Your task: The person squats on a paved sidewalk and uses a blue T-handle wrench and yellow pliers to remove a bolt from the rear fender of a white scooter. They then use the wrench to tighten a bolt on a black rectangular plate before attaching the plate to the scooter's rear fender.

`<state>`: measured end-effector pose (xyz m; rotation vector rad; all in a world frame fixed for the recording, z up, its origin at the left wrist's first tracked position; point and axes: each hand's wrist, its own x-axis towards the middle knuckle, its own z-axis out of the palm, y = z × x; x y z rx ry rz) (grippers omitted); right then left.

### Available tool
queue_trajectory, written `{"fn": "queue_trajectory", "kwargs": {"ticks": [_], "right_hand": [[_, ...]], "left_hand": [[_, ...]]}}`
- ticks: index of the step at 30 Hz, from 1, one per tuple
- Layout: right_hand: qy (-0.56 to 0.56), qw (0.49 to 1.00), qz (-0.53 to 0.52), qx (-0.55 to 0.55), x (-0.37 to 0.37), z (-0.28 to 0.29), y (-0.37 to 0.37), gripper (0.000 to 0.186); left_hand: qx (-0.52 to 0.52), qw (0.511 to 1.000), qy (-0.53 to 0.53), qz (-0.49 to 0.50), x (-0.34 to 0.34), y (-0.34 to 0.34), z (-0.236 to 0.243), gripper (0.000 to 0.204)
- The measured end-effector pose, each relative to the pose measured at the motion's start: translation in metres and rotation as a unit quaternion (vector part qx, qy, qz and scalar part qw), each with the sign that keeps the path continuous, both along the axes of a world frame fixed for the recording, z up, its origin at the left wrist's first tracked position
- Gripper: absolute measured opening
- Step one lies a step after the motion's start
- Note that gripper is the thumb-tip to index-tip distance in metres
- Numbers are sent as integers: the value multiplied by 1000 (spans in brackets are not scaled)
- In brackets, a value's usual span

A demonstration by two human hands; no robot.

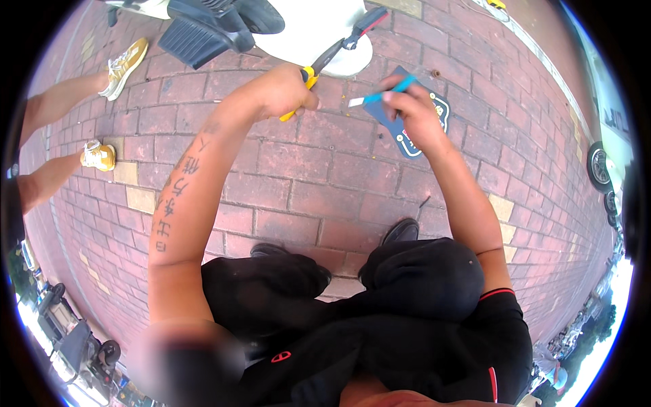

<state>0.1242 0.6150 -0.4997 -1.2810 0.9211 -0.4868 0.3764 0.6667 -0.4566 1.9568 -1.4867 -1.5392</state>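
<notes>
My left hand is closed around a yellow-and-black-handled hand tool, which looks like pliers. Its dark front part points up and right, to a black-and-red piece in front of a white vehicle body; whether they touch I cannot tell. To the right, my right hand grips a slim blue stick-like tool with a white end pointing left. Motion blurs it, so its exact kind is unclear. Below that hand a dark blue plate with a white border and yellow marks lies on the paving, partly covered by the hand.
A black ribbed plastic part juts from the white vehicle at the top. Another person's legs in yellow shoes stand at the left. Red brick paving surrounds my black shoes. Parked vehicles show at the rims.
</notes>
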Motion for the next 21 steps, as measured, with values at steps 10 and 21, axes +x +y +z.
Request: {"fn": "queue_trajectory", "kwargs": {"ticks": [10, 21], "right_hand": [[283, 883, 201, -316, 7, -74, 23, 42], [3, 999, -25, 38, 63, 29, -28, 31]], "left_hand": [[-2, 1000, 18, -1, -1, -1, -2, 18], [-20, 1000, 9, -10, 0, -4, -9, 14]]}}
